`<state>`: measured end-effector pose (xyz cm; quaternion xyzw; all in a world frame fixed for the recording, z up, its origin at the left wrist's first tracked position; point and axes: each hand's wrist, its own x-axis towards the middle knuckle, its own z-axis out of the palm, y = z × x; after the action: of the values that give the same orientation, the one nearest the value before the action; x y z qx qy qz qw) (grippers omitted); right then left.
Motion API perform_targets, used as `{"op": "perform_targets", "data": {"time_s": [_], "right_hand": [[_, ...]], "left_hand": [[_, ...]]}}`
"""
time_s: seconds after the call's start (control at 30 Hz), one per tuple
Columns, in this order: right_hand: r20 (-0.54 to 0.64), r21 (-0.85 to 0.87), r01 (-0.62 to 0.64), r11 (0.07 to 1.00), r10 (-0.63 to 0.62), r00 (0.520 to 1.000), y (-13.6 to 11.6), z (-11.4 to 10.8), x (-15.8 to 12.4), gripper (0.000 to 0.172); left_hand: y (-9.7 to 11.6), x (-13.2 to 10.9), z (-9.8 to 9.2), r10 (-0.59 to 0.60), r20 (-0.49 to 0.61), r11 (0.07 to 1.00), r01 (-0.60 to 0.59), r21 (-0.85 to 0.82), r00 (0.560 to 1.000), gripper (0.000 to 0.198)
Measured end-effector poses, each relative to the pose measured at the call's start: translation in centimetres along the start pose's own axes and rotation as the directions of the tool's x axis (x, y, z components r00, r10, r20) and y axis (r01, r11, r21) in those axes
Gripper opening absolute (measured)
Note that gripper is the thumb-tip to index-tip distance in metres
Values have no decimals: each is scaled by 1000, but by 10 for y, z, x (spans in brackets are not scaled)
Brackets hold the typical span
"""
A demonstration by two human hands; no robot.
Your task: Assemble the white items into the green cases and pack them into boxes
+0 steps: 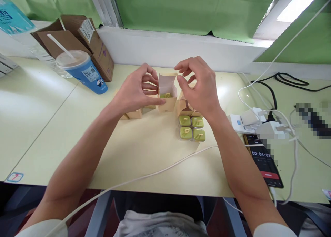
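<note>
A small tan cardboard box (167, 94) stands open in the middle of the table, with a green item showing inside it. My left hand (137, 90) grips the box's left side with curled fingers. My right hand (199, 83) hovers just right of the box, fingers bent and apart, holding nothing. Several green packaged items (191, 127) lie in a square cluster in front of my right wrist. More tan boxes (184, 107) sit behind that cluster and under my left hand (134, 114).
A blue lidded cup with a straw (82, 69) and a brown carton (85, 37) stand at the back left. A power strip with plugs (254, 123), cables and a phone showing a timer (265, 163) lie on the right. A white cable (155, 173) crosses the table's front.
</note>
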<state>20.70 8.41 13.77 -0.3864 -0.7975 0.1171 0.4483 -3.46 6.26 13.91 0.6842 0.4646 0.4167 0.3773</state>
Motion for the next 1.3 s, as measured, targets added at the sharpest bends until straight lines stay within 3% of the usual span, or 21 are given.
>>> {"op": "perform_targets", "data": {"time_s": [0.1,0.2,0.3,0.43,0.73,0.9,1.07,1.13,1.2,1.3], "right_hand": [[147,165,-209,964,185,972,12,0,1,36],[302,322,-318,892,222,927,18,2,1,44],[374,400,-381,834,231,898,13,3,1,42],[371,419,-363,832,208,905,-3,-5,2,31],[329,486,-337,806,189,925,-9,-9,2,35],[382,424,-340,839,174,907,-8,-10,2,36],[415,231,-230,945,118,902,-10,-7,-1,38],[430,119,-185,975,117,895,-9,-7,-1,34],[427,43,-161,986,127,895,-8,-11,0,31],[382,-76,-160,984,178,907,-8,-27,4,27]], "left_hand": [[0,0,-1,28,-30,1000,-29,-12,999,70],[2,-1,-1,58,-39,998,-58,6,998,56],[3,-3,2,90,-41,995,-88,37,995,42],[5,-3,3,123,-35,990,-120,74,992,36],[6,-3,1,98,-84,995,-97,15,992,49],[7,-3,3,123,-65,992,-121,40,990,41],[3,-1,-3,158,-71,983,-151,104,985,39],[1,-1,-10,146,8,977,-145,155,989,36],[0,-1,-15,100,169,959,-140,247,980,29],[1,-5,-16,-29,378,854,-173,490,925,20]]}}
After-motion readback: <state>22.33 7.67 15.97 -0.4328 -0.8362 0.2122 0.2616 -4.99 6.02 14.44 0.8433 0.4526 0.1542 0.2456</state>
